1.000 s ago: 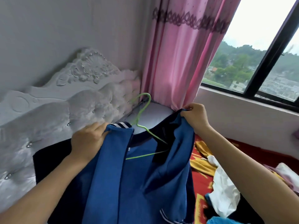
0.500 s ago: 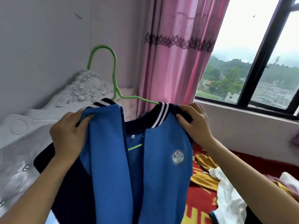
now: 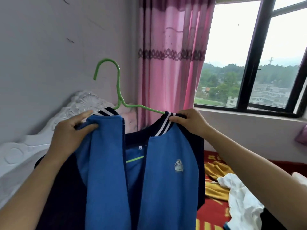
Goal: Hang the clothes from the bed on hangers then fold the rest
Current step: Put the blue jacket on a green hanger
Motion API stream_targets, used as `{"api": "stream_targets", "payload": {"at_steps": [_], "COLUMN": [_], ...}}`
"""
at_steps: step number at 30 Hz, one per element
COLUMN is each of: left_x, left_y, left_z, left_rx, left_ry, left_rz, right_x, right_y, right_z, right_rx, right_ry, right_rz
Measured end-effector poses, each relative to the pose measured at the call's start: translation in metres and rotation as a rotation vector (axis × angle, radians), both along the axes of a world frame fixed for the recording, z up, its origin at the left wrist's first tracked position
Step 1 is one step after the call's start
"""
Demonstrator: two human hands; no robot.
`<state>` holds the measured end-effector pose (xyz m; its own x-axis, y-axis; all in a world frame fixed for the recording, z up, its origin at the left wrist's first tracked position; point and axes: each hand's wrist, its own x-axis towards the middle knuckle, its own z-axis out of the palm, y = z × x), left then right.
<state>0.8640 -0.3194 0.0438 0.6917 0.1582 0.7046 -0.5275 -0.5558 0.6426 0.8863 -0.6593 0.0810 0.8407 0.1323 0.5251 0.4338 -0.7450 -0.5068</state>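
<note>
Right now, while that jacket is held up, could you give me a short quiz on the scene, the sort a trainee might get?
1. True or false: the green hanger is inside the blue jacket, with its hook standing above the collar.
2. What hangs behind the jacket, beside the window? A) a pink curtain B) a green blind C) a white towel
3. Counting the left hand and the right hand, how many hands grip the jacket?

Key: 1 true; 2 A; 3 two, one at each side of the collar.
</note>
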Motion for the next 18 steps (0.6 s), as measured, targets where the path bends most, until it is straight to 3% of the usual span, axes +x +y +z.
{"api": "stream_targets", "payload": {"at_steps": [4,8,15,18], "left_x": [-0.005,-0.012,-0.005,-0.009], "left_y": [0.024,0.037,0.008,-0.01], "left_z": [0.002,-0.012,-0.018,-0.021], "left_rx": [0.208,0.214,0.044,0.047], "left_ry": [0.18,0.304,0.217,0.14], "left_rz": [-0.225,-0.37,-0.294,-0.239], "right_x": [-0.003,-0.009,-0.015,-0.028], "right_y": [-0.011,-0.025,-0.025,-0.013], "right_z": [-0.009,-0.017,-0.027,-0.027], "right_rx": [0.04,0.035,-0.018,-0.174], "right_ry": [-0.223,-0.343,-0.347,-0.395], "right_rz": [-0.146,-0.209,-0.198,-0.223]}}
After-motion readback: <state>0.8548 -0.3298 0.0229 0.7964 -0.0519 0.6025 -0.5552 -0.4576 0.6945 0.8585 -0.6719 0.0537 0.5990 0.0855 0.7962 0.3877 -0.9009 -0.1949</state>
